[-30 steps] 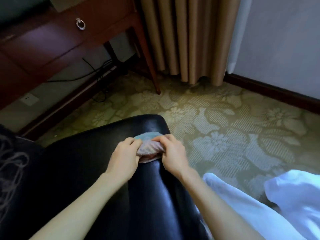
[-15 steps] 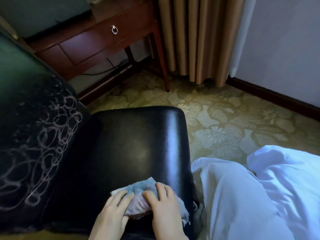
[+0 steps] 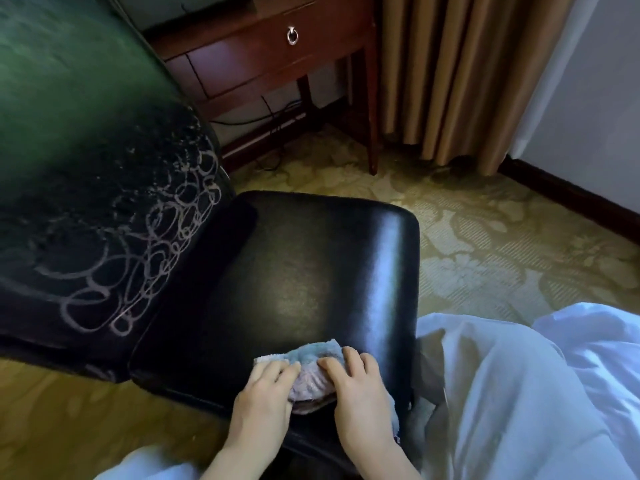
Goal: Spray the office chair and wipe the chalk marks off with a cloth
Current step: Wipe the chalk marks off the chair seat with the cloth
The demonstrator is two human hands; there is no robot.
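Observation:
A black leather office chair fills the left and centre; its glossy seat [image 3: 311, 271] is bare of marks. White looping chalk marks [image 3: 138, 258] cover the lower part of the backrest [image 3: 86, 168] at the left. A small pale blue and pinkish cloth [image 3: 304, 368] lies bunched on the near edge of the seat. My left hand [image 3: 263, 400] and my right hand [image 3: 356, 393] both press down on the cloth, fingers curled over it. No spray bottle is in view.
A dark red wooden desk [image 3: 263, 53] with a ring-pull drawer stands behind the chair, cables on the floor beneath it. Tan curtains [image 3: 460, 74] hang at the back right. Patterned carpet [image 3: 485, 244] surrounds the chair. My white-clothed legs [image 3: 519, 393] are at the lower right.
The view swung left, bringing the backrest and its chalk marks into sight. Both hands stayed on the cloth, now at the seat's near edge and pressing it flatter.

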